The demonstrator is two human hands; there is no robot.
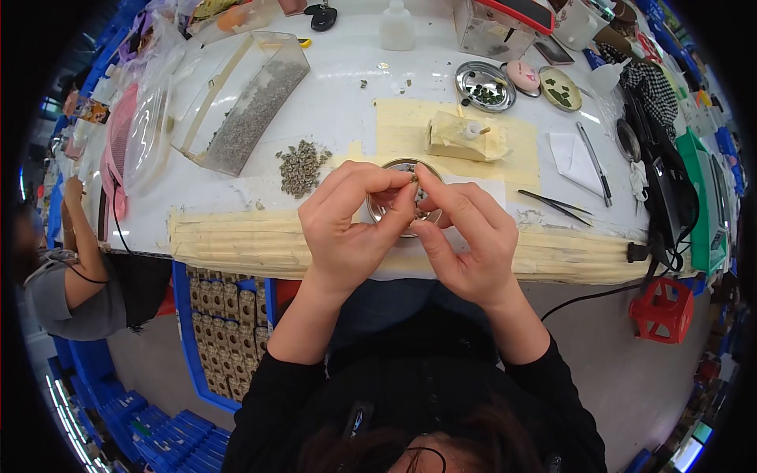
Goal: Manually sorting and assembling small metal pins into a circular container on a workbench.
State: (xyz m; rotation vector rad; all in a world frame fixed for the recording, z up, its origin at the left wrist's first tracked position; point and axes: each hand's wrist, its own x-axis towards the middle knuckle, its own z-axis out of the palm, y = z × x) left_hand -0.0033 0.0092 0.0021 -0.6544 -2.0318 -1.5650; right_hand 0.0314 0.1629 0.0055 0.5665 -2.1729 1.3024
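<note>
My left hand (pixel 347 217) is closed in a pinch, with thumb and index finger on a tiny greyish piece (pixel 415 179). The tip of my right hand's (pixel 473 229) index finger meets that same piece from the other side. Its remaining fingers are curled, the thumb lower down, and whatever they grip is too small to make out. Both hands hover over a round metal dish (pixel 402 165), mostly covered by my fingers, with small bits in it. Left of my left hand lies a pile of small grey-brown parts (pixel 300 168).
A clear bin of tiny grey parts (pixel 260 102) stands at the left back. Beyond my hands sits a tape-wrapped block (pixel 465 138). Black tweezers (pixel 554 206), a pen-like tool (pixel 595 165) and a dish with dark green pieces (pixel 485 85) lie right. Another person (pixel 71 276) sits far left.
</note>
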